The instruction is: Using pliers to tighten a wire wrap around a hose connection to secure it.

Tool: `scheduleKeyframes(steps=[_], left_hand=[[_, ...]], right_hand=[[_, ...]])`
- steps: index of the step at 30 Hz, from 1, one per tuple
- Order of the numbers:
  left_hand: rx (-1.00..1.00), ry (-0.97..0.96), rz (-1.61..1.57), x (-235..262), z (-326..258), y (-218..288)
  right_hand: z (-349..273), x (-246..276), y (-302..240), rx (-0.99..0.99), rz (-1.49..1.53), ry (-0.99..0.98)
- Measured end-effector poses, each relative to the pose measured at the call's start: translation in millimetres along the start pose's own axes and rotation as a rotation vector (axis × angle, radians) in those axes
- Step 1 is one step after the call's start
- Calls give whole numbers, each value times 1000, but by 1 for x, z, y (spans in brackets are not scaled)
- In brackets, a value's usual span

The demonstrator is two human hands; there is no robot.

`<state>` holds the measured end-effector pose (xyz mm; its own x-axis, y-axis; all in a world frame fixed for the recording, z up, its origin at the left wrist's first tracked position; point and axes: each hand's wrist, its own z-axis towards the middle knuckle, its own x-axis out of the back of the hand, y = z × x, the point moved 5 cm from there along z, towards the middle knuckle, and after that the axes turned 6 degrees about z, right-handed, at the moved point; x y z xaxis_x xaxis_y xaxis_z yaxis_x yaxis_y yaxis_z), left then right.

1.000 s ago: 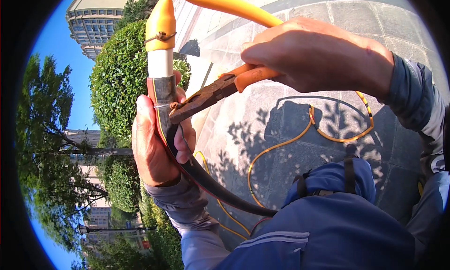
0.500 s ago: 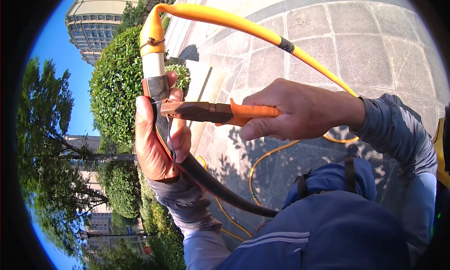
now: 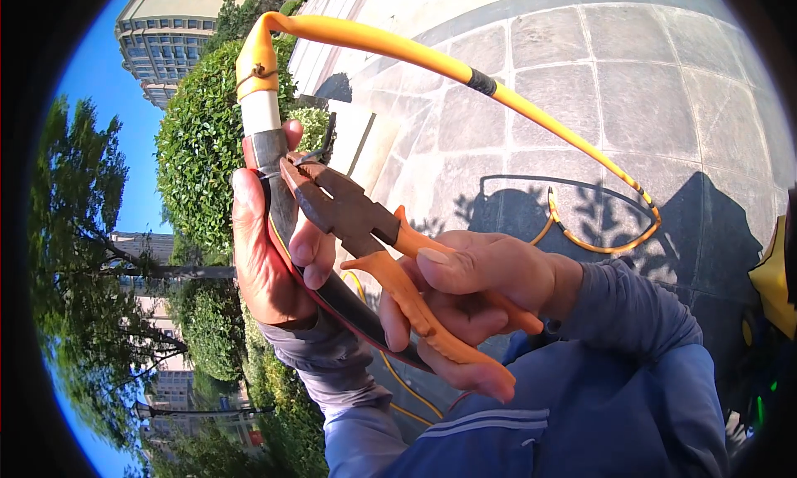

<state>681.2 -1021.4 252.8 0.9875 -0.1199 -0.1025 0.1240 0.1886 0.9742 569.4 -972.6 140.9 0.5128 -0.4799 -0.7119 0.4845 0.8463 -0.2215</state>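
Two bare hands work at chest height above a paved stone floor. Left hand: palm toward the camera, fingers curled and pressed together around a dark rigid handle that continues downward as a black curved bar with a red edge. Above the grip the handle passes into a short white sleeve, over which the end of an orange hose is fitted; a thin wire tie circles the hose end. From there the hose arcs to the right, carries a black band, and loops back on the pavement near the person's shadow. Right hand: fingers wrapped around the orange grips of a pair of combination pliers, the grips spread somewhat apart, one lying above the thumb and one below the palm. The pliers' rusty dark head points up and left, its tip touching the dark handle just beside the left thumb, where a short bent wire projects. Blue-grey sleeves cover both forearms. Background: a clipped round shrub, trees, and a pale multi-storey building under blue sky.
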Motion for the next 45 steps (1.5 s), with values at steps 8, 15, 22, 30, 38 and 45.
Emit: scheduleKeyframes(steps=[8,15,22,30,38,45], left_hand=[[180,-257,-271,7,-3,9],[159,-260,-408,1,-1,20],[176,-281,-411,2,-4,22],[161,-214,-374,-4,-6,19],[168,-255,-370,-7,-6,20],[188,-290,-392,5,-2,20]], right_hand=[[-20,6,-10,-151,-266,235],[-23,15,-38,49,-1215,544],[-19,-10,-61,477,-2073,752],[-21,-22,-67,571,-2411,856],[-29,-29,-67,752,-2508,919],[-14,-21,-78,846,-1568,710]])
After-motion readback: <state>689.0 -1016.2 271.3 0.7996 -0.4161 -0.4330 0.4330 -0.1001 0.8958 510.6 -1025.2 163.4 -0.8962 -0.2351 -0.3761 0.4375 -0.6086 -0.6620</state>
